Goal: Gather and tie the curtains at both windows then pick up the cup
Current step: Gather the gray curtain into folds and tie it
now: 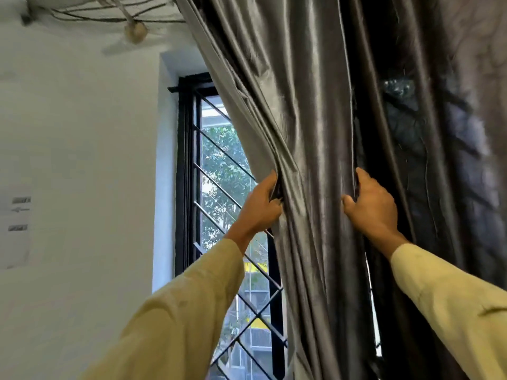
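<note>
Between my left hand [260, 205] and right hand [371, 208], the curtain [315, 127] bunches.
Both hands clutch it, fingers curled into its folds.

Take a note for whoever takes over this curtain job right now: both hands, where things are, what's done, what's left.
Left hand: grips the left edge of the grey curtain.
Right hand: grips its right edge, next to the darker curtain.
Window: uncovered on its left side.
Done: grey curtain partly gathered between the hands.
Left: tie it, do the other window, pick up the cup, which is not in view.
</note>
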